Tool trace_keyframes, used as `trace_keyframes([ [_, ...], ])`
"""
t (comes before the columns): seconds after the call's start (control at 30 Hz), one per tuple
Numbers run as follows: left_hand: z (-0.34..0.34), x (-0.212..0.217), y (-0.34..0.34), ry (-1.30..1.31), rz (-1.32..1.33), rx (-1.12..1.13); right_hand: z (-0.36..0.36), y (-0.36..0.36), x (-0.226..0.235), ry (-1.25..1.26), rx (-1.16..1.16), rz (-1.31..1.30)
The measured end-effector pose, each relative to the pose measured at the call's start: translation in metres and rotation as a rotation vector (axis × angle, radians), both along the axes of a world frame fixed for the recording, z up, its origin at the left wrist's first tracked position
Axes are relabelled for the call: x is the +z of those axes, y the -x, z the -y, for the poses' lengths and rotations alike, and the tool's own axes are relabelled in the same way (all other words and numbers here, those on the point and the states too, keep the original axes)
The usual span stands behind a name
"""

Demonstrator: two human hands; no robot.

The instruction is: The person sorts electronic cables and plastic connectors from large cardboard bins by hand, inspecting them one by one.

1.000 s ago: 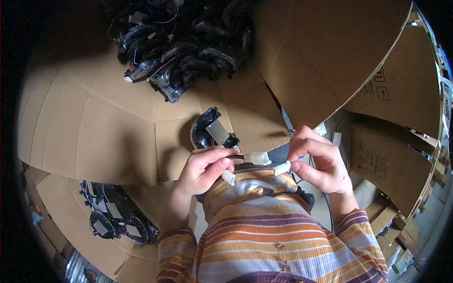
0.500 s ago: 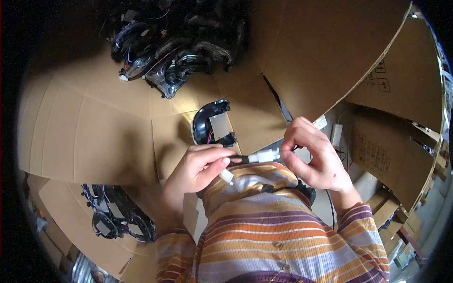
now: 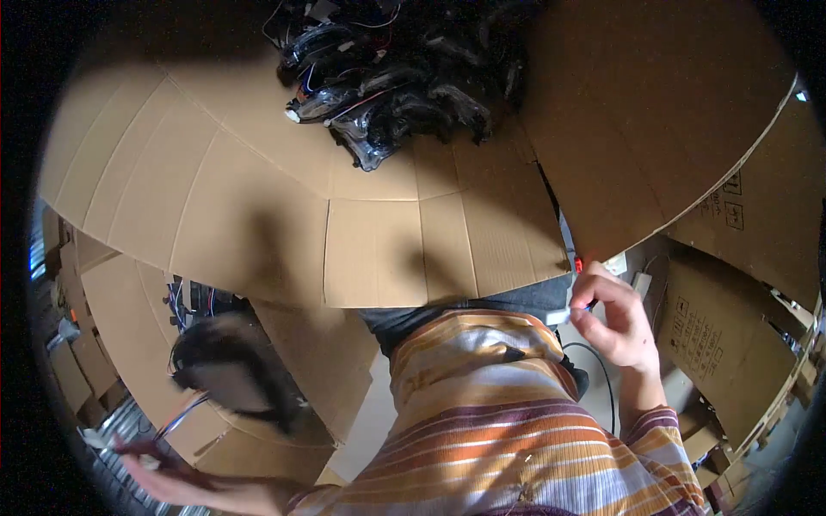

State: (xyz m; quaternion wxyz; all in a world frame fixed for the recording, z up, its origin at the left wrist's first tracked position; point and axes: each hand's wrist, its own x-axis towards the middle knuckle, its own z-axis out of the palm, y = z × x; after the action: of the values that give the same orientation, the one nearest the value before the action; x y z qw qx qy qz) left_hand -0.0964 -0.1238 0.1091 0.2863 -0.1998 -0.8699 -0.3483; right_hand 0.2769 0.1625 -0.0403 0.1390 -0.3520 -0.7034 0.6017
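Blur sweeps the lower left of the frame, where the person's left hand (image 3: 163, 480) has swung far out from the other hand, palm partly turned up. Colored wires (image 3: 182, 416) run toward its fingers, and just to the right a dark curved unit (image 3: 231, 374) smears over the lower-left carton (image 3: 129, 344). Half a second ago a unit like it sat on the cardboard flap (image 3: 379, 249) at center, which no longer bears it (I'd take it for the same one). On the right, the right hand (image 3: 618, 322) has barely moved and pinches a white connector (image 3: 557, 317) between thumb and forefinger. Its plug met another end to end a moment ago; now the hands are well apart, so I judge that the join is undone and the unit free of whatever lead the right hand has.

As for what I can't make out: at far left, something pale shows by the left palm, perhaps a plug, but I cannot tell whether those fingers are closed on it or on the wires. Nor can I tell if the unit touches the carton or hangs in the air. Up top, the dark pile (image 3: 396, 90) sinks into shadow and is cut by the frame's edge. At right, the fingers hide the connector's wire end, and where its lead goes is lost to me.
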Motion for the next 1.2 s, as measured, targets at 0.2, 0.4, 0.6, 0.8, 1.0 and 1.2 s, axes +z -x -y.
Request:
trace_keyframes([
  [0.2, 0.021, 0.002, 0.065, 1.144, -0.523, 0.154, 0.000, 0.006, -0.002, 0.013, 0.134, -0.056],
  [0.4, -0.169, -0.211, -0.021, 0.475, 0.476, -0.717, 0.011, 0.010, -0.008, 0.016, 0.112, -0.007],
  [0.6, -0.292, -0.336, 0.010, 0.227, 0.719, -0.862, 0.009, 0.018, -0.013, 0.023, 0.116, 0.022],
  [0.8, -0.322, -0.345, 0.042, 0.580, 0.167, -0.676, 0.001, 0.023, -0.018, 0.096, 0.099, 0.116],
  [1.0, -0.335, -0.341, 0.070, 0.894, -0.006, -0.706, -0.006, 0.039, -0.016, 0.193, 0.108, 0.181],
  [1.2, -0.302, -0.327, 0.031, 0.939, -0.041, -0.832, -0.005, 0.043, -0.020, 0.162, 0.103, 0.160],
])
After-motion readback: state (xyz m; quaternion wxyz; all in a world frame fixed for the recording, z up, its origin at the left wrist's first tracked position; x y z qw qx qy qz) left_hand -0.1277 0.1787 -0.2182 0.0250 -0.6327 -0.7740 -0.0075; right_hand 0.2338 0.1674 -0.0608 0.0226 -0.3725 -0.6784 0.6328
